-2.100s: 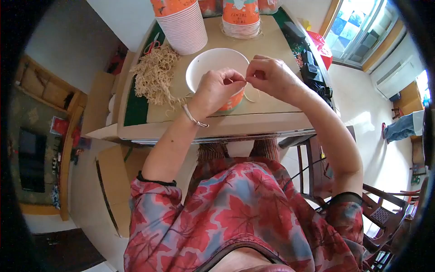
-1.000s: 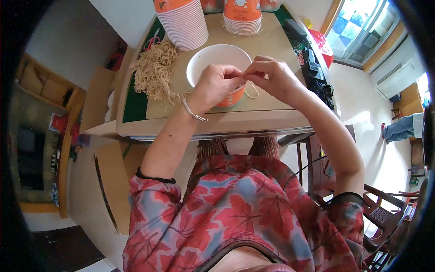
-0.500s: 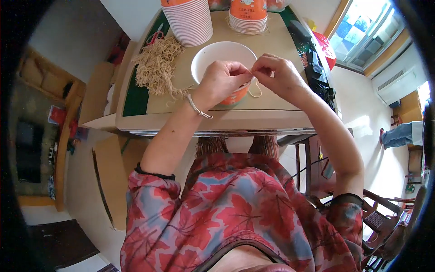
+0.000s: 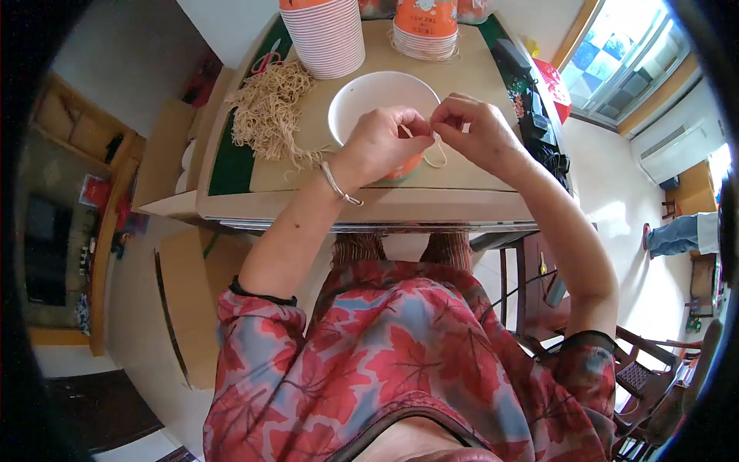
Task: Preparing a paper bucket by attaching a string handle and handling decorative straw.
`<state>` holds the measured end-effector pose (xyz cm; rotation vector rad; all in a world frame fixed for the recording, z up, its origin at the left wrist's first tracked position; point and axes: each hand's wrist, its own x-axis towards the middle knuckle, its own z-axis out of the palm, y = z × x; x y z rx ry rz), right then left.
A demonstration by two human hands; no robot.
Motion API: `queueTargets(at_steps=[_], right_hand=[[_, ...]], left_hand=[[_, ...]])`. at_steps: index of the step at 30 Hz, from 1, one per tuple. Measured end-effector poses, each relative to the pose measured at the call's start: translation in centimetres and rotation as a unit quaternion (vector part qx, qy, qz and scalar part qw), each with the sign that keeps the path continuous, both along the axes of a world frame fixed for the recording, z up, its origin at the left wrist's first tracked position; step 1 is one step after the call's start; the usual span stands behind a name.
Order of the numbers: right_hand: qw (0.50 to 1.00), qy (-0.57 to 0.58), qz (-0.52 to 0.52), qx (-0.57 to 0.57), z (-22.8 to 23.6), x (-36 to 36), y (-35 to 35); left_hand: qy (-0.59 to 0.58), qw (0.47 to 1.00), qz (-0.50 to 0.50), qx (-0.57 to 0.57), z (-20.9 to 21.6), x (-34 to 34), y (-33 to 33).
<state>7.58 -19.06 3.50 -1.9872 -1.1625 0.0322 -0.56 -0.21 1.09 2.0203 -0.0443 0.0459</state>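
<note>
A paper bucket [image 4: 382, 88], white inside and orange outside, stands near the table's front edge. Over its near right rim my left hand [image 4: 382, 137] and my right hand [image 4: 482, 132] meet, each with thumb and fingers pinched together. A thin cream string [image 4: 440, 160] runs between them, with a loose curve hanging beside the bucket onto the cardboard. My fingers hide how the string sits at the rim. A tangled heap of cream strings [image 4: 269, 108] lies to the left of the bucket.
Behind the bucket rise a tall stack of paper buckets [image 4: 327, 46] and a shorter orange stack [image 4: 425, 31]. Red-handled scissors [image 4: 266, 60] lie at the far left. Black devices [image 4: 535, 115] line the right edge. An open cardboard box [image 4: 165, 173] stands left of the table.
My left hand has turned slightly, its fingers curling more at the string. Both hands stay at the rim, and the bucket has barely shifted in view.
</note>
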Motion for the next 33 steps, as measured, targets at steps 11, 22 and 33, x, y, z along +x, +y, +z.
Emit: queueTargets(at_steps=[11, 22, 33], right_hand=[[0.998, 0.061, 0.019, -0.015, -0.1, 0.4, -0.7], [0.996, 0.091, -0.016, -0.003, -0.8, 0.0, -0.3], [0.976, 0.208, -0.012, 0.057, -2.9, 0.1, -0.8]], left_hand=[[0.007, 0.999, 0.012, -0.050, 0.0, -0.1, 0.0], [-0.037, 0.999, 0.009, 0.013, -0.5, 0.2, -0.4], [-0.068, 0.996, -0.002, -0.051, -1.5, 0.8, 0.2]])
